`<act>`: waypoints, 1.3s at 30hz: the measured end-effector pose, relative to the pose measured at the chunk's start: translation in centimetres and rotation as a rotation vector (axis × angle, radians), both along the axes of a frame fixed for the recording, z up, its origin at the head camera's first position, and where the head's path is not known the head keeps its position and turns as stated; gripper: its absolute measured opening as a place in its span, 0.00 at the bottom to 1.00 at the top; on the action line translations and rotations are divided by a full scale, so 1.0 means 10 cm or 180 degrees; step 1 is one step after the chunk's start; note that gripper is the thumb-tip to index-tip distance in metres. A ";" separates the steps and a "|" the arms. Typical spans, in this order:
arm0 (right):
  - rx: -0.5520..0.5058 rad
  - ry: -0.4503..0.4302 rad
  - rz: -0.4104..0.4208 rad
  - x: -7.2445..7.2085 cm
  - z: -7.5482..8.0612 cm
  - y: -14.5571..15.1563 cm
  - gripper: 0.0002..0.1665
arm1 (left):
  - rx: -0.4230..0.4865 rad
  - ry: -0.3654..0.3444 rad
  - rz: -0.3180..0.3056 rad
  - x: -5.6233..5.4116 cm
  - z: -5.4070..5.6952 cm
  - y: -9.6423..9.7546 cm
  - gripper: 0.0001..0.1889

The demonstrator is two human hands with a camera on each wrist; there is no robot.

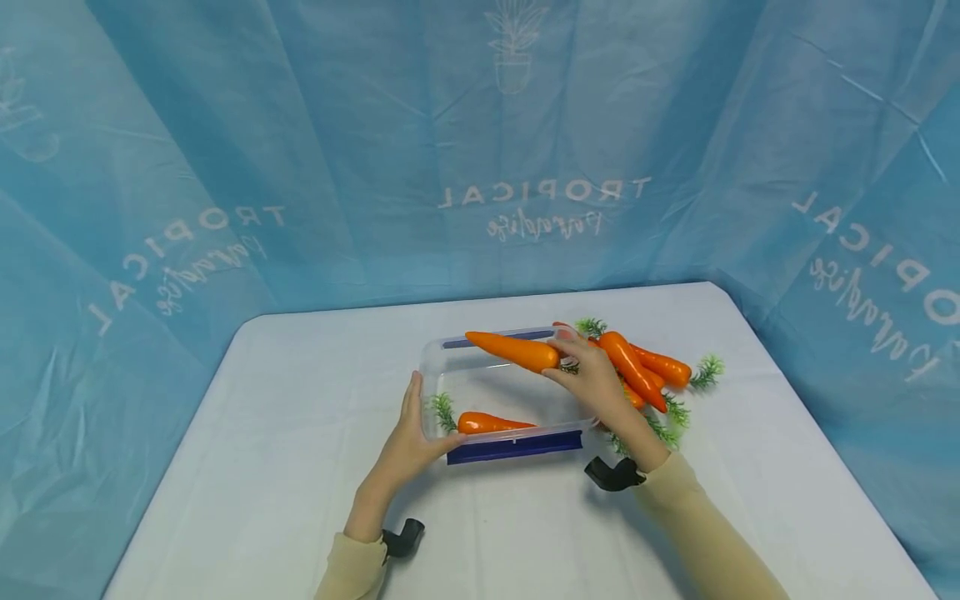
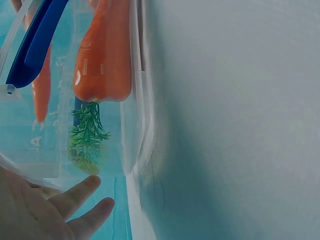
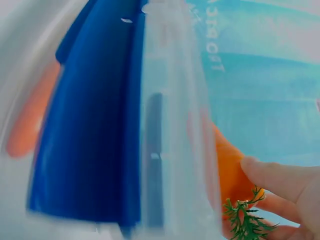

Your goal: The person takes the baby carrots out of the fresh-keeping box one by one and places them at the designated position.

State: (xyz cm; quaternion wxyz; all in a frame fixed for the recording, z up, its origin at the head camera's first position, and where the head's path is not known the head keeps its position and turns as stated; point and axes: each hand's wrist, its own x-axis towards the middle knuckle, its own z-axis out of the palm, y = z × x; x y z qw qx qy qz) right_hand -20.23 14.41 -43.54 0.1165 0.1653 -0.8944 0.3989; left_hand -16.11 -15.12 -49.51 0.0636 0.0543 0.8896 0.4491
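In the head view my right hand (image 1: 596,383) pinches an orange carrot (image 1: 517,351) at its thick, leafy end. The carrot is above a clear plastic container (image 1: 425,387) with blue clips, its tip pointing left. Another carrot (image 1: 487,423) lies inside along the front wall, green leaves towards the left. My left hand (image 1: 408,442) rests against the container's left front corner, thumb at the front rim and fingers along the left side. The left wrist view shows its fingers (image 2: 82,192) straight and spread. In the right wrist view, the container wall partly hides the held carrot (image 3: 230,172).
Several more carrots (image 1: 633,371) with green leaves are heaped to the right of the container, partly behind my right forearm. Everything stands on a white table (image 1: 300,417). A blue printed curtain (image 1: 360,167) hangs behind and at both sides.
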 end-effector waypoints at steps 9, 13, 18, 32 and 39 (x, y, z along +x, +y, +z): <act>-0.0292 0.0176 -0.0450 0.13 0.05 0.46 0.27 | 0.0051 0.0002 0.0002 0.00 0.02 0.01 0.63; -0.0270 0.0322 -0.0658 0.18 0.06 0.66 0.27 | 0.0054 0.0009 -0.0004 0.00 0.02 0.00 0.63; -0.0291 0.0341 -0.0869 0.23 0.05 0.86 0.26 | 0.0037 0.0025 -0.0011 0.00 0.00 0.00 0.63; -0.0237 0.0232 -0.1555 0.39 -0.23 1.21 0.26 | 0.0015 0.0009 -0.0008 0.00 -0.02 -0.01 0.64; -0.0202 0.0124 -0.1661 0.43 -0.34 1.32 0.25 | 0.0042 0.0025 -0.0009 -0.01 -0.03 -0.01 0.64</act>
